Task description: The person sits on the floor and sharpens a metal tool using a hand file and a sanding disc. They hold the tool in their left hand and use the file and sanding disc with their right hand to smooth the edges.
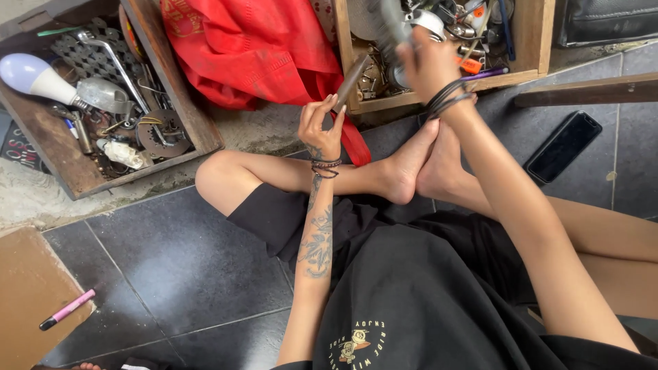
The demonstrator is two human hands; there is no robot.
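Note:
I sit cross-legged on a dark tiled floor. My left hand (321,125) is raised and shut on a slim brown metal tool (351,79) that points up toward the wooden box ahead. My right hand (426,60) reaches into that wooden box (528,42) and grips a blurred grey metal part (395,22) among tangled hardware. Black bands sit on both wrists.
A second wooden box (179,96) at the left holds a light bulb (35,77), a wrench and metal scraps. A red cloth (240,48) lies between the boxes. A black phone (563,145) lies on the tiles at right. A pink marker (67,310) rests on brown cardboard (20,301).

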